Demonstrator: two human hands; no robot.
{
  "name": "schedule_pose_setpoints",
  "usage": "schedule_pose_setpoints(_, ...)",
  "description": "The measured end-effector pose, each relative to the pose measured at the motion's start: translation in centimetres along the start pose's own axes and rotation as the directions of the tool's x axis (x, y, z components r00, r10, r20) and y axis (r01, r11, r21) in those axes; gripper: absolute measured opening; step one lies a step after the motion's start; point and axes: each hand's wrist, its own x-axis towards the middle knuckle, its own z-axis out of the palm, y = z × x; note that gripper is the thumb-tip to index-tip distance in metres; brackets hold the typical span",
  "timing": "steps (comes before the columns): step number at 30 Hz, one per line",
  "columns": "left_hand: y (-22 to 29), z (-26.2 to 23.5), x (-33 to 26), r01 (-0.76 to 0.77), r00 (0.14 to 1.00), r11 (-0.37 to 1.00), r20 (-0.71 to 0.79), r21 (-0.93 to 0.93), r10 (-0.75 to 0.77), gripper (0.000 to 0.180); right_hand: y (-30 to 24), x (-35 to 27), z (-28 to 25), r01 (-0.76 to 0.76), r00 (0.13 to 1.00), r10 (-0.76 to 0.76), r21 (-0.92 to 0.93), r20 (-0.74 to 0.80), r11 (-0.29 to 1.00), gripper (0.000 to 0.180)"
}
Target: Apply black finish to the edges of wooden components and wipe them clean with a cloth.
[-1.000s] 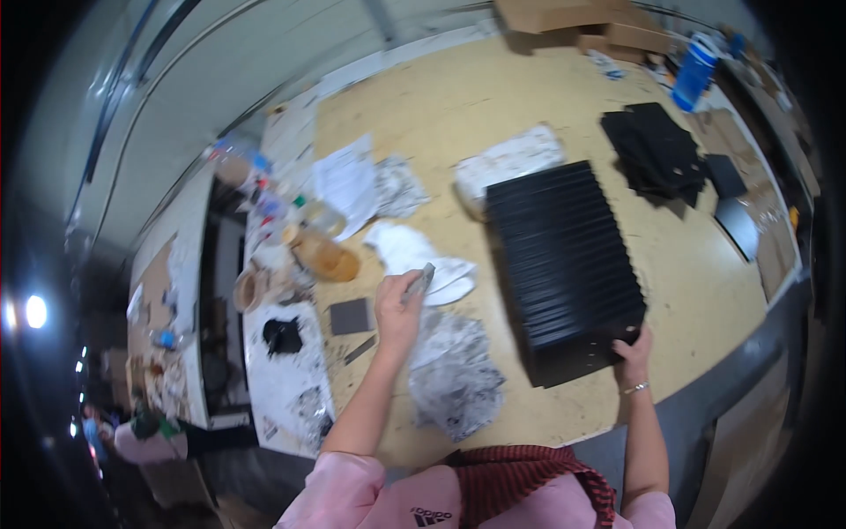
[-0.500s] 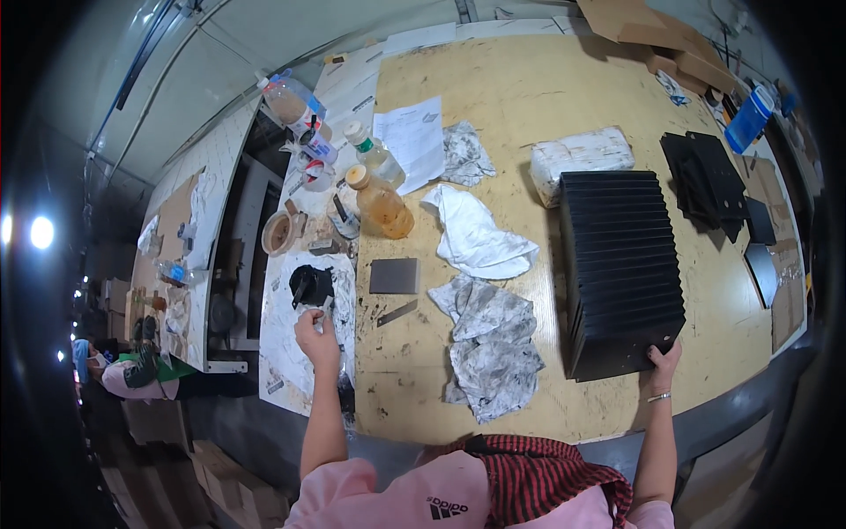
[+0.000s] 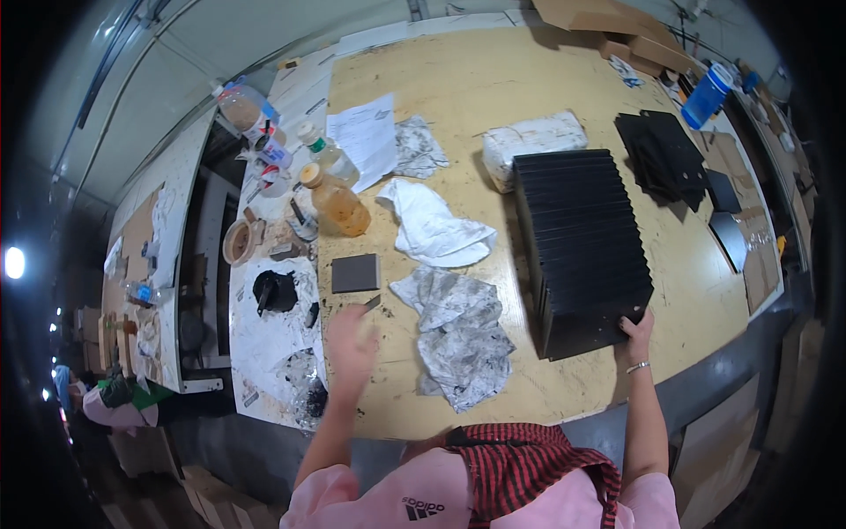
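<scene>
My right hand (image 3: 638, 336) rests on the near corner of a long row of upright black plates (image 3: 582, 247) on the wooden table (image 3: 493, 79). My left hand (image 3: 351, 346) is blurred above the table's near left part, fingers apart and holding nothing that shows. Just beyond it lie a small dark tool (image 3: 371, 303) and a grey square block (image 3: 355, 272). A stained grey rag (image 3: 461, 333) lies crumpled between my hands, and a white cloth (image 3: 434, 227) sits farther back.
A paper-covered side bench (image 3: 264, 344) at left carries a black blob (image 3: 275, 291), a bowl (image 3: 238, 242) and bottles (image 3: 335, 198). A white wrapped bundle (image 3: 533, 139), a stack of black sheets (image 3: 663, 154), a blue bottle (image 3: 708, 95) and cardboard boxes (image 3: 608, 22) sit farther back.
My left hand went from the white cloth out to the black blob on the side bench, then back toward the table near the grey block. My right hand stayed on the black plates.
</scene>
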Motion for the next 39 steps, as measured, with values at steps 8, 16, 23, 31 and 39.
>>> schedule_pose_setpoints(8, 4.9, 9.5, -0.7, -0.402, 0.867, 0.896, 0.393, 0.191, 0.305, 0.068, -3.9, -0.5, 2.2, -0.053, 0.999, 0.052, 0.178, 0.01, 0.983, 0.056)
schedule_pose_setpoints(16, 19.3, 4.4, 7.0, 0.519, 0.853, 0.242, 0.516, -0.82, -0.077, 0.039, -3.1, 0.0, -0.1, -0.171, 0.977, 0.144, 0.175, 0.156, 0.97, 0.068)
schedule_pose_setpoints(23, 26.1, 18.6, 5.2, -0.623, 0.758, 0.769, 0.352, 0.143, 0.549, 0.058, -3.0, 3.0, -0.8, 0.062, 0.897, -0.039, -0.037, 0.44, 0.997, 0.109)
schedule_pose_setpoints(31, 37.2, 25.1, 8.5, -0.329, 0.795, 0.809, 0.319, -0.488, 0.516, 0.048, 2.1, 3.7, 0.1, 0.647, 0.76, -0.48, -0.446, 0.438, 0.618, 0.061)
schedule_pose_setpoints(39, 31.7, 24.1, 7.8, -0.474, 0.88, 0.764, 0.244, 0.438, 0.407, 0.044, -2.2, 3.3, -1.3, 0.17, 0.914, -0.133, -0.063, 0.382, 0.983, 0.102)
